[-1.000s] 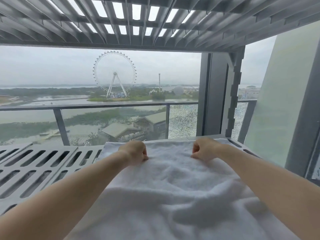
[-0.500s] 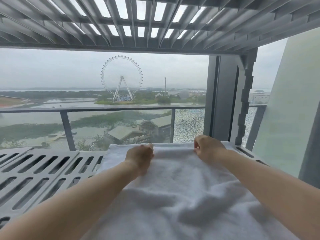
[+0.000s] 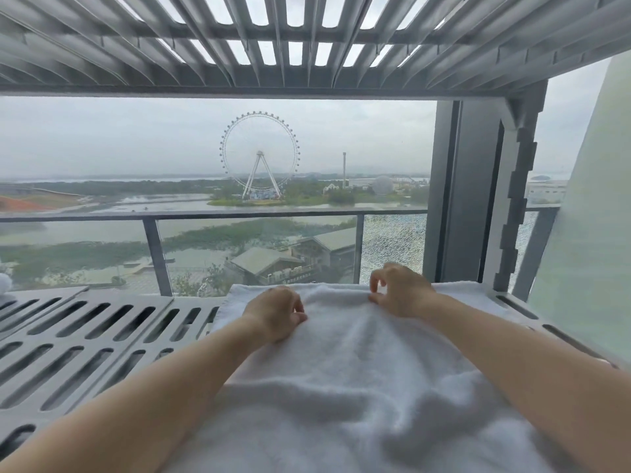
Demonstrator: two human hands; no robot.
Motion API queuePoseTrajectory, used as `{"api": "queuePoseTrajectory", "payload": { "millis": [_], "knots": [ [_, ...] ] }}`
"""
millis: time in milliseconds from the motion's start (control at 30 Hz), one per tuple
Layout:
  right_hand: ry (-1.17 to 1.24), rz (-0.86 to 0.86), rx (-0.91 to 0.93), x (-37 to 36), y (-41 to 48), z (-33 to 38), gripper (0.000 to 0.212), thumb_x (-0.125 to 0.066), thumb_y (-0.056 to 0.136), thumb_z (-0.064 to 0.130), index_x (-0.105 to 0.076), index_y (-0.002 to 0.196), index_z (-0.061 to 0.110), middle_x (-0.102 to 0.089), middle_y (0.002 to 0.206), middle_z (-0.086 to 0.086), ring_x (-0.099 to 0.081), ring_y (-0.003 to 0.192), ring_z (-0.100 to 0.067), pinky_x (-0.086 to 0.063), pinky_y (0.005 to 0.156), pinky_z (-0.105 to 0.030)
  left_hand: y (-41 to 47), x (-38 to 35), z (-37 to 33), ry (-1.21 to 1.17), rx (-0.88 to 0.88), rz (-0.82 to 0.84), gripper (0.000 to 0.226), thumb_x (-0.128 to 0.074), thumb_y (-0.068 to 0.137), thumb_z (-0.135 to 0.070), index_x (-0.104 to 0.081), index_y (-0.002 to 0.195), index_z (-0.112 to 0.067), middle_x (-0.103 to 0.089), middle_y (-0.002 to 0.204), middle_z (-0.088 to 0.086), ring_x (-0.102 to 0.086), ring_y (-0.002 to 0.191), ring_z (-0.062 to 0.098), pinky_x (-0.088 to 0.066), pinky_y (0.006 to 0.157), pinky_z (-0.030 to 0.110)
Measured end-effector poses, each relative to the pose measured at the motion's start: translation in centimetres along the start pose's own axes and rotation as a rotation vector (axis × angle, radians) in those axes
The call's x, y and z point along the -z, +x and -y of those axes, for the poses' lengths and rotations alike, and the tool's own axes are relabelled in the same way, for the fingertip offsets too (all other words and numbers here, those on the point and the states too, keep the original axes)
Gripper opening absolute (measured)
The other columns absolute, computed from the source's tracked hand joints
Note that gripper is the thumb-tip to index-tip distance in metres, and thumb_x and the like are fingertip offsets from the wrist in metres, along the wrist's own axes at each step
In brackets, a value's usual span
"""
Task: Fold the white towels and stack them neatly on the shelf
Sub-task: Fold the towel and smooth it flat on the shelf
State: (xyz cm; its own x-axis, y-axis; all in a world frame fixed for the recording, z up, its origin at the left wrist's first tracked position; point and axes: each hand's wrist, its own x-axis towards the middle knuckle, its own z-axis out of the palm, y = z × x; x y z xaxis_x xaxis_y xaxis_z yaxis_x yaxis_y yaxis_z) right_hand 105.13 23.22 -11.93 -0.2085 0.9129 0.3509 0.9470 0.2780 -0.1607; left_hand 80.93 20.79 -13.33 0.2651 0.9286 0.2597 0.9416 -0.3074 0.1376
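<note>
Slatted shelf (image 3: 78, 339) carries one towel (image 3: 341, 387), its near part rumpled, so folding seems unfinished. Fingers of the left hand (image 3: 276, 312) pinch its far fold; those of the right hand (image 3: 401, 291) curl loosely apart.

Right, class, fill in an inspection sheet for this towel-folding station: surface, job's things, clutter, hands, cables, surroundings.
Surface: grey slotted shelf, another slatted shelf overhead.
Job's things: one white towel spread on the shelf, rumpled near the camera.
Clutter: small white fluffy thing at the far left edge, unidentifiable.
Hands: left hand curled, gripping the towel; right hand curled at its far edge, grip unclear.
Cables: nothing seen.
Surroundings: window, balcony railing, Ferris wheel beyond.
</note>
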Motion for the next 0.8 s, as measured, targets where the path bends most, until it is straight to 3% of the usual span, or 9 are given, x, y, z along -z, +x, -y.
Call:
{"api": "queuePoseTrajectory", "payload": {
  "millis": [100,200,300,367,433,500,533,600,800],
  "knots": [
    [-0.059,-0.252,0.014,-0.2,0.1,0.6,0.012,-0.057,0.087,0.034,-0.061,0.092,0.024,-0.052,0.097,-0.001,-0.054,0.094,-0.022,-0.039,0.077,-0.032,0.1,0.0,-0.3,0.049,-0.003,-0.079,0.022,-0.049,0.094,-0.031,-0.062,0.101,-0.015,-0.056,0.111,0.002,-0.057,0.099,0.023,-0.047,0.083,0.034],
    [-0.074,-0.129,-0.004,-0.9,-0.3,1.3,0.017,-0.052,0.089,0.031,-0.056,0.104,0.026,-0.062,0.104,-0.005,-0.058,0.095,-0.027,-0.038,0.072,-0.031,0.0,0.2,-0.3,0.029,-0.032,-0.178,0.021,-0.047,0.095,-0.029,-0.060,0.102,-0.014,-0.056,0.109,0.002,-0.057,0.096,0.022,-0.045,0.077,0.032],
    [0.064,-0.038,-0.054,-1.4,-0.7,2.3,0.034,-0.051,0.087,0.030,-0.047,0.119,0.021,-0.064,0.106,-0.006,-0.058,0.098,-0.027,-0.044,0.079,-0.033,-0.4,0.5,0.2,-0.073,-0.141,-0.042,0.024,-0.048,0.094,-0.037,-0.061,0.105,-0.020,-0.062,0.109,-0.001,-0.057,0.097,0.016,-0.045,0.080,0.028],
    [0.197,-0.019,-0.070,-1.4,-1.0,3.6,0.041,-0.049,0.087,0.036,-0.043,0.122,0.016,-0.062,0.113,-0.006,-0.056,0.102,-0.025,-0.044,0.086,-0.034,-0.9,0.7,0.6,-0.151,-0.178,0.144,0.037,-0.044,0.092,-0.049,-0.057,0.118,-0.026,-0.057,0.125,-0.002,-0.052,0.110,0.014,-0.041,0.094,0.030],
    [0.248,0.125,-0.029,-1.9,-1.6,4.7,0.054,-0.046,0.089,0.048,-0.038,0.133,0.016,-0.049,0.135,-0.004,-0.046,0.122,-0.023,-0.036,0.100,-0.036,-1.3,0.6,1.5,-0.114,-0.160,0.340,0.059,-0.034,0.089,-0.063,-0.036,0.140,-0.032,-0.030,0.150,-0.006,-0.029,0.136,0.014,-0.021,0.113,0.036],
    [0.092,0.311,0.066,-2.7,-2.5,5.4,0.063,-0.033,0.089,0.060,-0.025,0.143,0.028,-0.022,0.153,0.004,-0.020,0.140,-0.019,-0.014,0.113,-0.048,-1.9,0.0,2.6,0.013,-0.136,0.426,0.069,-0.022,0.086,-0.070,-0.008,0.146,-0.040,-0.001,0.156,-0.013,-0.001,0.143,0.009,0.000,0.116,0.046],
    [0.017,0.373,0.097,-3.1,-2.9,5.4,0.064,-0.026,0.089,0.065,-0.017,0.145,0.034,-0.010,0.156,0.008,-0.007,0.143,-0.018,-0.003,0.113,-0.055,-2.2,-0.3,3.0,0.049,-0.124,0.413,0.068,-0.017,0.086,-0.071,-0.002,0.145,-0.043,0.005,0.156,-0.015,0.004,0.143,0.007,0.004,0.115,0.049],
    [-0.031,0.420,0.114,-3.3,-3.2,5.2,0.064,-0.019,0.088,0.068,-0.009,0.145,0.040,0.001,0.157,0.011,0.005,0.144,-0.018,0.007,0.110,-0.060,-2.4,-0.3,3.4,0.063,-0.091,0.375,0.066,-0.012,0.085,-0.071,0.001,0.144,-0.045,0.007,0.156,-0.016,0.006,0.143,0.007,0.006,0.112,0.052],
    [-0.049,0.432,0.109,-3.2,-4.1,5.0,0.066,-0.016,0.085,0.071,-0.005,0.144,0.043,0.004,0.156,0.012,0.006,0.144,-0.019,0.008,0.109,-0.058,-3.1,0.5,2.7,0.122,-0.050,0.339,0.065,-0.012,0.087,-0.069,-0.001,0.145,-0.041,0.005,0.156,-0.013,0.006,0.143,0.011,0.005,0.112,0.056]
  ]
}}
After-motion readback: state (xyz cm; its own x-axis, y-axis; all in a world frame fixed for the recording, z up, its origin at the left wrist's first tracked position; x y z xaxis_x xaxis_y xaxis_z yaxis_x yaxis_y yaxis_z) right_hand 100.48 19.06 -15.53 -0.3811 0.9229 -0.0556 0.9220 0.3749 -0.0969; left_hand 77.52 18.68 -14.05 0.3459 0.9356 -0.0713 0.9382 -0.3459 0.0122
